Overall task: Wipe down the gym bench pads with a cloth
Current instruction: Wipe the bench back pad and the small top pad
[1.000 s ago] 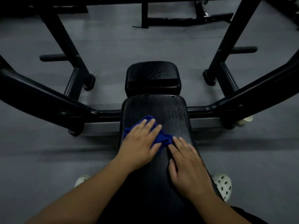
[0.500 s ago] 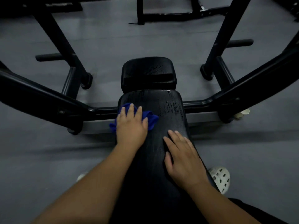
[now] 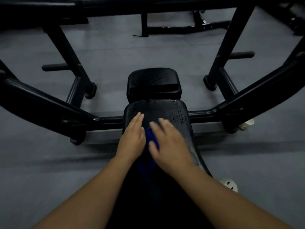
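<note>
Floor (image 3: 115,52) of grey matting filled most of the view, and a black steel frame (image 3: 49,103) stood on it, its thick bars angling in from both sides to meet under the bench. The long bench pad (image 3: 165,111) ran away from the person down the middle, black and glossy, with wet streaks along its far right part. Beyond its far end sat a smaller pad (image 3: 153,83), also black, just apart from it. The left hand (image 3: 132,141) lay flat on the left half of the long pad, its fingers (image 3: 137,119) straight and close together, gripping nothing. The right hand (image 3: 171,144) was just beside it over the middle of the pad, smeared by motion, so it could not be told whether its fingers held anything. The blue cloth (image 3: 151,138) showed in the narrow gap between the two hands, lying bunched on the long pad and trailing back toward the wrists. A white perforated shoe (image 3: 229,184) rested on the floor right of the bench, and a pale cup (image 3: 248,123) lay by the frame's right foot.
</note>
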### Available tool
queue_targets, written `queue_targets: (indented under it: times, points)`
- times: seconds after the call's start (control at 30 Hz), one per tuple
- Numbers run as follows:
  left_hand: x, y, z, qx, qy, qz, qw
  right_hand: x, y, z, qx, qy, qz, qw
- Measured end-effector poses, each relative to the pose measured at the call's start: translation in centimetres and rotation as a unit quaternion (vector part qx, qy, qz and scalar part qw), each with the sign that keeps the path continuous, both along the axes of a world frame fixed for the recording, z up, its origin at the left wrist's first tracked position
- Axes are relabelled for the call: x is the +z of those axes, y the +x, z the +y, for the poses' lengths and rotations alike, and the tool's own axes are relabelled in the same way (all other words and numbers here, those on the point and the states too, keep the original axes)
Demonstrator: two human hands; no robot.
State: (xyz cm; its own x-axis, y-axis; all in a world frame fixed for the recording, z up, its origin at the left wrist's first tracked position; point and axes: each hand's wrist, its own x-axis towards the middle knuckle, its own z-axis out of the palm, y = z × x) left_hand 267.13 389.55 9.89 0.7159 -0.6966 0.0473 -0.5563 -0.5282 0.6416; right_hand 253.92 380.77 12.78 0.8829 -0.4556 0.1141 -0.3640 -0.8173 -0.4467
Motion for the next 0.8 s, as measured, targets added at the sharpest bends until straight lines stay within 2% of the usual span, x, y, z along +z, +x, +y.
queue_targets:
  times: [0.07,0.13,0.2,0.3,0.37,0.5,0.57,0.7,0.73,0.8]
  points:
    - [-0.2,0.7,-0.7,-0.010,-0.002,-0.012,1.000,-1.3,0.9,0.9,0.073,-0.016,0.063,0.995]
    - [-0.6,1.2,-0.9,-0.056,0.055,-0.059,0.995,-2.6,-0.2,0.1,0.073,-0.048,0.078,0.993]
    - [-0.8,1.2,-0.8,-0.078,0.102,-0.088,0.988,-3.3,-0.8,-2.9,0.035,-0.068,0.080,0.994]
    - [-1.3,0.9,-0.8,-0.074,0.108,-0.103,0.986,-3.6,2.0,-8.4,-0.087,-0.082,0.078,0.990]
    - [-1.5,0.8,-0.9,-0.068,0.115,-0.114,0.985,-3.2,5.0,-9.1,-0.111,-0.073,0.086,0.987]
    - [-1.4,0.6,-1.2,-0.045,0.121,-0.128,0.983,-3.4,2.7,-5.9,0.024,-0.058,0.072,0.995]
    - [-1.5,0.5,-1.2,-0.046,0.124,-0.127,0.983,-3.5,1.0,-7.9,0.044,-0.069,0.059,0.995]
    - [-1.8,0.6,-1.3,-0.043,0.128,-0.138,0.981,-3.6,5.5,-11.1,-0.148,-0.004,0.044,0.988]
    - [-1.7,0.5,-1.3,-0.045,0.126,-0.136,0.982,-3.6,6.2,-9.8,-0.143,-0.022,0.045,0.988]
    - [-1.5,0.4,-1.1,-0.044,0.121,-0.132,0.983,-3.7,5.1,-6.9,-0.025,-0.042,0.046,0.998]
